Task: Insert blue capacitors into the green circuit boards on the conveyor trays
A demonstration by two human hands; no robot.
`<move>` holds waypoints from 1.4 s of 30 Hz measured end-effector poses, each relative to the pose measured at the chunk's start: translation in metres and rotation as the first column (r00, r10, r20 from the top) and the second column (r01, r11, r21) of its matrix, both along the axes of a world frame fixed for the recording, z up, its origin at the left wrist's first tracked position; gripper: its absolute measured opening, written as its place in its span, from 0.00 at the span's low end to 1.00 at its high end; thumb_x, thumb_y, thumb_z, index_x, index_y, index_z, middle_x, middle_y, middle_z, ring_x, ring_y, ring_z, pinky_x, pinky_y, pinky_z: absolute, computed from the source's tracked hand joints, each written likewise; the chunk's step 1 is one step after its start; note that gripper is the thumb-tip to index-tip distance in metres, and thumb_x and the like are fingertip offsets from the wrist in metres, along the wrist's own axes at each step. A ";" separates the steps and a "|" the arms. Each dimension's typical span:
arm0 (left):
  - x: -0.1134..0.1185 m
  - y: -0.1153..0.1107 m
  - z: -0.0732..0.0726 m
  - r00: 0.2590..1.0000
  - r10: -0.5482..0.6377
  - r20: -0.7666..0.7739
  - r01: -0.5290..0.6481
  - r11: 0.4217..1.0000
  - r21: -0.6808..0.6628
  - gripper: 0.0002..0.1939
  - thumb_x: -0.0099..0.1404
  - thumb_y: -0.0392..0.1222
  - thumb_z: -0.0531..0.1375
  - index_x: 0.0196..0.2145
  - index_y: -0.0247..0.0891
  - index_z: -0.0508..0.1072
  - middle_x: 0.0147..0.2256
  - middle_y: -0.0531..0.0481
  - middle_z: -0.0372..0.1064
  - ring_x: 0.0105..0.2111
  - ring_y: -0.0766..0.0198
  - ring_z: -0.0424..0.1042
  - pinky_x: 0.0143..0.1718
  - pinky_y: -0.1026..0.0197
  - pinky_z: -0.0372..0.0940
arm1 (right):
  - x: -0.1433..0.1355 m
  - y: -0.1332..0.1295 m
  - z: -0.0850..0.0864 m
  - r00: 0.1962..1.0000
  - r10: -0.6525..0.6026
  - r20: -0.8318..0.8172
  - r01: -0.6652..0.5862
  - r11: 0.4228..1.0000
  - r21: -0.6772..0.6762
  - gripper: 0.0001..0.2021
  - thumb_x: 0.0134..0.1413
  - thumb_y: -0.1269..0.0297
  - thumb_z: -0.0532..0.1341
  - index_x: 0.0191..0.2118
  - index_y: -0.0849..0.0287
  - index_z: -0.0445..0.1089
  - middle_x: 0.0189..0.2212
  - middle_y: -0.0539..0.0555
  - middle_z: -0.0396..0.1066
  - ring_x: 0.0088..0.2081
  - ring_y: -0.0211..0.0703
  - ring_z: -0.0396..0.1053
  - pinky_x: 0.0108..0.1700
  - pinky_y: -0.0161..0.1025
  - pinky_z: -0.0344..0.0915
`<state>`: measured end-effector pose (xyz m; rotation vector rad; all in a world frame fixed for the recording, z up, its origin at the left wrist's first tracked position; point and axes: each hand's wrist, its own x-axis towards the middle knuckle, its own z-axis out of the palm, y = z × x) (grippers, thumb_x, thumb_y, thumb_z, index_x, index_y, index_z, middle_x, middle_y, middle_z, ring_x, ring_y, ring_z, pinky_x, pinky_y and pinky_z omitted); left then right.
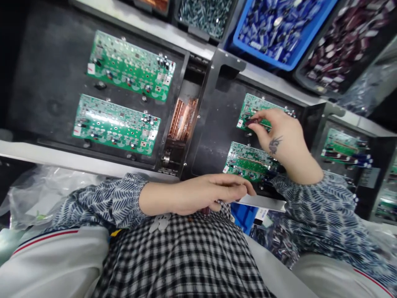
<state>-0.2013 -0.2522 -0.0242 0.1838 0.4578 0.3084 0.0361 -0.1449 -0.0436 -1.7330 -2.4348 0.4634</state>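
Note:
My right hand point(279, 138) is over the upper green circuit board point(248, 105) in the middle tray, its thumb and forefinger pinching a small dark red electronic component point(252, 121) at the board's left end. The hand hides much of that board. Below it lies a second circuit board point(245, 162) carrying a long copper-coloured strip. My left hand point(207, 192) is held palm down in front of my body by the tray's near edge, fingers loosely curled. Dark red components point(205, 211) show under its palm, partly hidden.
Two more circuit boards point(132, 66) lie in the left tray point(46, 82). Another tray with boards point(344, 142) is at right. Along the back stand a bin of grey parts point(206, 14), a blue bin point(266, 60) of blue components and a bin of dark red components point(344, 49).

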 end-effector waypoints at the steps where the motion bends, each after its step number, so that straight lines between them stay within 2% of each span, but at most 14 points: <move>1: 0.001 0.002 0.000 1.000 0.022 0.006 -0.021 0.998 -0.053 0.10 0.69 0.47 0.66 0.40 0.37 0.76 0.31 0.55 0.58 0.25 0.75 0.53 0.19 0.75 0.43 | -0.001 0.000 0.001 1.000 -0.006 0.010 0.006 1.000 -0.001 0.08 0.58 0.57 0.59 0.38 0.53 0.71 0.37 0.58 0.76 0.42 0.55 0.73 0.46 0.49 0.66; 4: 0.004 0.008 0.002 0.989 0.149 -0.021 -0.149 0.951 -0.269 0.12 0.70 0.45 0.65 0.34 0.33 0.71 0.29 0.56 0.56 0.22 0.77 0.54 0.16 0.76 0.42 | -0.005 0.000 0.003 0.999 -0.016 0.028 0.016 1.000 -0.013 0.07 0.56 0.58 0.60 0.37 0.54 0.69 0.38 0.59 0.76 0.43 0.55 0.73 0.45 0.48 0.65; 9: 0.018 0.012 0.008 0.944 0.311 -0.110 -0.322 0.798 -0.509 0.18 0.76 0.44 0.56 0.30 0.31 0.67 0.28 0.53 0.59 0.21 0.78 0.59 0.13 0.79 0.46 | -0.007 0.000 0.003 0.998 0.001 0.062 0.000 1.000 -0.005 0.06 0.56 0.59 0.60 0.36 0.55 0.67 0.36 0.60 0.75 0.41 0.55 0.72 0.44 0.48 0.65; 12: 0.030 0.013 0.013 0.896 0.402 -0.187 -0.431 0.691 -0.580 0.21 0.78 0.46 0.52 0.29 0.32 0.66 0.28 0.51 0.62 0.23 0.75 0.64 0.18 0.78 0.59 | -0.005 0.000 0.001 0.996 0.036 0.081 -0.037 0.999 0.016 0.06 0.56 0.59 0.60 0.37 0.54 0.66 0.35 0.59 0.74 0.40 0.54 0.72 0.43 0.49 0.66; 14: 0.036 0.013 0.016 0.872 0.436 -0.223 -0.479 0.662 -0.576 0.23 0.79 0.47 0.49 0.28 0.31 0.67 0.29 0.49 0.63 0.27 0.71 0.69 0.26 0.71 0.70 | -0.004 0.000 -0.001 0.994 0.056 0.095 -0.060 0.997 0.038 0.06 0.58 0.58 0.59 0.37 0.54 0.66 0.35 0.58 0.73 0.39 0.54 0.71 0.43 0.49 0.67; 16: 0.039 0.014 0.017 0.864 0.454 -0.216 -0.493 0.678 -0.546 0.24 0.79 0.48 0.49 0.28 0.30 0.68 0.30 0.48 0.65 0.29 0.69 0.71 0.33 0.66 0.75 | -0.003 0.000 -0.002 0.989 0.073 0.125 -0.080 0.996 0.050 0.07 0.60 0.58 0.57 0.38 0.55 0.65 0.36 0.60 0.73 0.39 0.55 0.71 0.42 0.51 0.67; 18: 0.039 0.014 0.015 0.857 0.474 -0.204 -0.507 0.699 -0.504 0.22 0.78 0.46 0.50 0.29 0.30 0.69 0.31 0.48 0.66 0.30 0.69 0.72 0.34 0.66 0.75 | -0.003 0.000 -0.002 0.985 0.099 0.145 -0.105 0.994 0.036 0.08 0.62 0.57 0.56 0.38 0.55 0.65 0.37 0.61 0.72 0.40 0.56 0.71 0.43 0.52 0.68; 22: 0.034 0.011 0.009 0.838 0.512 -0.186 -0.538 0.726 -0.427 0.17 0.76 0.44 0.55 0.31 0.32 0.68 0.30 0.51 0.65 0.27 0.73 0.69 0.29 0.72 0.69 | -0.003 0.001 0.000 0.982 0.122 0.142 -0.128 0.991 0.035 0.07 0.63 0.57 0.55 0.38 0.53 0.66 0.37 0.61 0.73 0.40 0.56 0.70 0.42 0.52 0.69; 27: 0.030 0.007 0.003 0.850 0.521 -0.077 -0.509 0.776 -0.374 0.16 0.64 0.43 0.71 0.31 0.33 0.68 0.29 0.57 0.60 0.23 0.78 0.60 0.21 0.77 0.57 | 0.000 0.002 0.002 0.978 0.158 0.136 -0.164 0.986 0.034 0.08 0.65 0.56 0.54 0.39 0.51 0.67 0.36 0.59 0.73 0.38 0.55 0.70 0.41 0.52 0.69; 30: 0.029 0.008 0.003 0.848 0.522 -0.087 -0.514 0.771 -0.376 0.13 0.66 0.40 0.69 0.31 0.33 0.69 0.31 0.54 0.62 0.26 0.77 0.64 0.24 0.76 0.60 | 0.001 0.004 -0.001 0.979 0.159 0.131 -0.165 0.986 0.038 0.08 0.64 0.56 0.56 0.39 0.54 0.67 0.36 0.59 0.74 0.38 0.55 0.71 0.41 0.51 0.69; 34: 0.027 0.010 0.004 0.839 0.527 -0.131 -0.535 0.759 -0.371 0.11 0.70 0.40 0.65 0.31 0.32 0.70 0.31 0.53 0.63 0.29 0.75 0.65 0.27 0.75 0.62 | -0.003 0.002 -0.004 0.989 0.080 0.122 -0.089 0.994 0.065 0.10 0.63 0.53 0.60 0.37 0.53 0.69 0.35 0.58 0.73 0.38 0.55 0.72 0.42 0.51 0.69; 37: 0.029 0.010 0.002 0.835 0.532 -0.140 -0.547 0.775 -0.317 0.15 0.66 0.44 0.68 0.31 0.33 0.69 0.31 0.53 0.62 0.29 0.75 0.64 0.29 0.73 0.61 | -0.013 -0.015 0.008 0.996 0.089 0.032 -0.093 0.985 0.148 0.13 0.65 0.51 0.59 0.46 0.54 0.71 0.42 0.61 0.73 0.45 0.58 0.72 0.46 0.55 0.70; 39: 0.032 0.009 0.000 0.840 0.526 -0.133 -0.542 0.804 -0.246 0.18 0.64 0.48 0.69 0.31 0.33 0.68 0.31 0.54 0.61 0.30 0.74 0.63 0.31 0.71 0.61 | -0.022 -0.035 0.026 0.980 0.177 -0.093 -0.157 0.969 0.190 0.18 0.64 0.52 0.61 0.54 0.55 0.69 0.48 0.62 0.72 0.51 0.59 0.71 0.50 0.56 0.70; 42: 0.025 0.003 -0.001 0.895 0.434 -0.100 -0.438 0.898 -0.026 0.21 0.64 0.56 0.68 0.34 0.35 0.67 0.31 0.55 0.60 0.30 0.73 0.62 0.33 0.68 0.61 | -0.034 -0.063 0.055 0.890 0.361 -0.277 -0.358 0.932 0.065 0.14 0.63 0.60 0.64 0.53 0.51 0.71 0.45 0.56 0.75 0.45 0.51 0.75 0.46 0.48 0.74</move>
